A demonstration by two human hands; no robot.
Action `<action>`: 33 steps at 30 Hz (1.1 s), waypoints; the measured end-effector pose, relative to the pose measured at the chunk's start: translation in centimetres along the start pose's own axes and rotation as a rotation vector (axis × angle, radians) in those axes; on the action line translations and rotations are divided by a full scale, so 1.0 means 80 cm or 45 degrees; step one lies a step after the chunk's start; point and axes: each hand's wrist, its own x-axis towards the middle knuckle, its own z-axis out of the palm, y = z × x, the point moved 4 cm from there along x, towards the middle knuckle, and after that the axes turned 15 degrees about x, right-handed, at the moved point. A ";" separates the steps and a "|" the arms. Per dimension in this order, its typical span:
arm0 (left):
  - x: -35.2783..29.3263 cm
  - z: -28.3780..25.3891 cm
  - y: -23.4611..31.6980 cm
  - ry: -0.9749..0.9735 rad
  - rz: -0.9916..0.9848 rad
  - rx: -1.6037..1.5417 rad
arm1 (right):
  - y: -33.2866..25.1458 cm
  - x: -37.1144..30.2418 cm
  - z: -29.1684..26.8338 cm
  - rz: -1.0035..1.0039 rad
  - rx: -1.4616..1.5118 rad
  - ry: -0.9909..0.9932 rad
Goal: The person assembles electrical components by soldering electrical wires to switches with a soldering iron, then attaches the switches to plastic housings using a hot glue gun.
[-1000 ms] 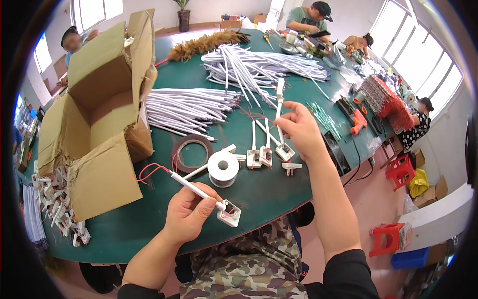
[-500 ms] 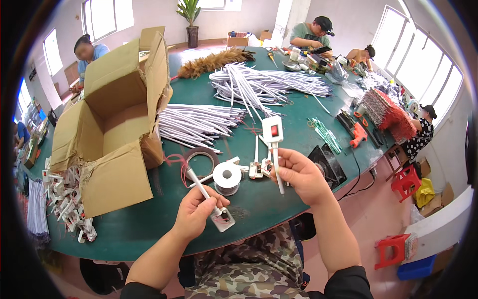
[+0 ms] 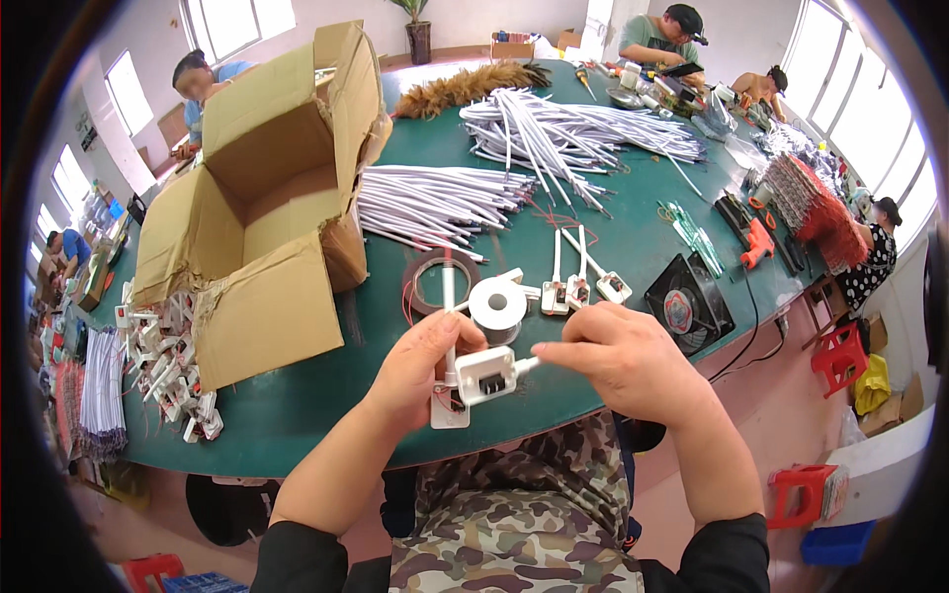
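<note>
Pinched upright in my left hand (image 3: 423, 364) is a white tube with a small switch box (image 3: 449, 415) at its lower end and thin red wires by it. My right hand (image 3: 633, 358) grips the short white stem of another switch box (image 3: 485, 375), turned so its hollow back with a black switch part shows. That second box overlaps the first in front of my left fingers; whether they touch I cannot tell. Just beyond my hands stand a white spool (image 3: 497, 304) and a dark tape roll (image 3: 427, 282). Several switch boxes with stems (image 3: 579, 291) lie right of the spool.
A big open cardboard box (image 3: 267, 331) stands left, with a heap of switch boxes (image 3: 163, 361) beside it. Bundles of white tubes (image 3: 435, 203) lie across the green table (image 3: 395, 435). At right are a black fan (image 3: 687, 304) and an orange glue gun (image 3: 757, 243). Other people sit around.
My right hand has brought its switch box down and left beside my left hand, turning its back up. The left tube is now more upright. The view has shifted.
</note>
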 end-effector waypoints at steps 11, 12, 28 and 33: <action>-0.022 0.018 -0.032 -0.442 -0.223 0.071 | 0.063 0.007 0.016 0.430 0.396 0.631; -0.017 0.011 -0.029 -0.360 -0.142 0.005 | 0.089 0.013 0.006 0.511 0.353 0.784; -0.003 -0.012 -0.027 -0.177 -0.007 -0.131 | 0.194 0.028 0.005 1.179 1.018 0.587; -0.002 -0.011 -0.028 -0.164 0.024 -0.143 | 0.153 0.032 -0.008 1.126 1.256 0.661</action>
